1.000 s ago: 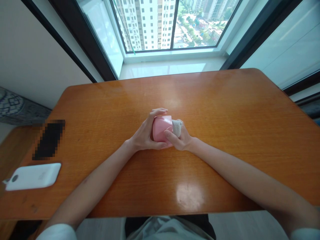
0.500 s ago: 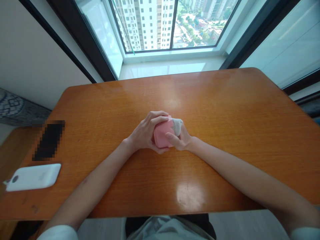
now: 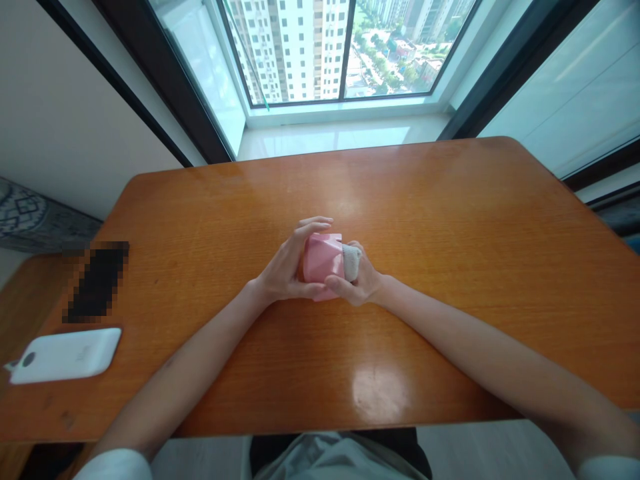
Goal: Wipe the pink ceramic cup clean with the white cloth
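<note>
A small glossy pink box-like object (image 3: 323, 258) is held between my two hands above the middle of the table. My left hand (image 3: 291, 263) curves around its left side, thumb along the lower edge, with some fingertips raised a little off the top. A light grey cloth (image 3: 351, 262) is bunched against the object's right side. My right hand (image 3: 363, 280) grips the cloth and the pink object together, its thumb lying over the front. The right hand's other fingers are mostly hidden behind, and what kind of object the pink thing is cannot be made out.
The brown wooden table (image 3: 425, 220) spreads around my hands. On its left side lie a white rounded device (image 3: 67, 355) and a dark pixelated rectangle (image 3: 97, 283). A window (image 3: 345, 50) with a pale sill is beyond the far edge.
The pink object has turned in my hands and shows a different side. My left fingers have loosened and lifted from its top. The cloth and right hand have shifted slightly down.
</note>
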Demonstrator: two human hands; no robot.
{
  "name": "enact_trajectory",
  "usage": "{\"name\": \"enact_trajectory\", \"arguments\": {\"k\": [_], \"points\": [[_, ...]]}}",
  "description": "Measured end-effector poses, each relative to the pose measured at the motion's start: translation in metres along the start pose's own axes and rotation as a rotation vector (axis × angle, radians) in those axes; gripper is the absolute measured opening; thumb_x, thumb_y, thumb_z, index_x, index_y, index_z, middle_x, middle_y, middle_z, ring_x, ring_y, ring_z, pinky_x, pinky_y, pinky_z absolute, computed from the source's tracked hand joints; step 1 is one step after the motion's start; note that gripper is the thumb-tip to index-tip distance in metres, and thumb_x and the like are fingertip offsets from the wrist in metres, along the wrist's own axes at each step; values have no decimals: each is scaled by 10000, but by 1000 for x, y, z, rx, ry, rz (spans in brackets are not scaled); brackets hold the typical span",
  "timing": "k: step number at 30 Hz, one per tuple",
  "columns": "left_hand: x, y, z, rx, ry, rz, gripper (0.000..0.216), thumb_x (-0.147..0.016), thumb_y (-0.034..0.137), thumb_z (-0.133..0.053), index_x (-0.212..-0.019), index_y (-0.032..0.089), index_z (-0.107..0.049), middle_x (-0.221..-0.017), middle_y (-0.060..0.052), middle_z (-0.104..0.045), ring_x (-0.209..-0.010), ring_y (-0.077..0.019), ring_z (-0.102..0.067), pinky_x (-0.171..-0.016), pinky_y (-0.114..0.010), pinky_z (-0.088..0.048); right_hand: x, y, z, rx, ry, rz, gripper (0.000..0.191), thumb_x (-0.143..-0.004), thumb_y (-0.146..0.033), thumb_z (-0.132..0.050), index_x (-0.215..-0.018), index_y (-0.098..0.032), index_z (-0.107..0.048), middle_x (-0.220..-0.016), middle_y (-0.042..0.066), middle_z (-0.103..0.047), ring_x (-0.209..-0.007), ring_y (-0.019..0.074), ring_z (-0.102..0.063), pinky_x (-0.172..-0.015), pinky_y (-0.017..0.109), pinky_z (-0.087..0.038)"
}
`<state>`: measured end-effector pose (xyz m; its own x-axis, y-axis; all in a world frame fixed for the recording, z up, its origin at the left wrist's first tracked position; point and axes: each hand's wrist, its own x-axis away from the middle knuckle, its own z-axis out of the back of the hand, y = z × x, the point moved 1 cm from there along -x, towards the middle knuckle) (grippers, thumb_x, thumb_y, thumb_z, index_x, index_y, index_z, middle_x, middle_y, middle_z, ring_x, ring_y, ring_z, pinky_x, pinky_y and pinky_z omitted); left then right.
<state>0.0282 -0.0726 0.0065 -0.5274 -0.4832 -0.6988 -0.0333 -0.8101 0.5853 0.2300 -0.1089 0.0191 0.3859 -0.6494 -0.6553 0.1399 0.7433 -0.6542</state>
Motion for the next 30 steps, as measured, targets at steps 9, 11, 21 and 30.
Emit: {"name": "enact_trajectory", "arguments": {"k": [9,11,21,30], "points": [[1,-6,6,-350,-126,-270,1225,-747,775,-1003,-1727,352,-402,-1679,-204,-579,-1559,-442,-584,-1262,-692,-553,4,3,3,-184,-21,-298,513,-1051,-728,-562,-820,-271,-591,-722,-12,-601,-637,179,-565,-566,360,-473],[0,-4,1,-359,-93,-261,1163,-770,705,-1015,-1705,355,-419,-1622,-184,-617,-1488,-420,-631,-1222,-664,-587,4,3,3,-184,-22,-303,504,-1038,-721,-581,-794,-282,-554,-690,-17,-544,-615,183,-520,-549,373,-442],[-1,12,-11,150,-132,261,1040,-762,549,-997,-1558,311,-373,-1342,-114,-644,-1021,-255,-727,-830,-401,-652,1,4,0,-112,-23,-23,437,-984,-618,-666,-762,-260,-546,-602,-36,-510,-539,153,-481,-517,332,-404],[3,8,-11,453,-134,437,1040,-758,722,-1003,-1534,320,-441,-1377,-124,-644,-1077,-269,-743,-828,-355,-671,0,0,0,-49,-14,-31,484,-1032,-565,-617,-681,-264,-470,-552,-55,-435,-495,124,-401,-502,315,-328]]}}
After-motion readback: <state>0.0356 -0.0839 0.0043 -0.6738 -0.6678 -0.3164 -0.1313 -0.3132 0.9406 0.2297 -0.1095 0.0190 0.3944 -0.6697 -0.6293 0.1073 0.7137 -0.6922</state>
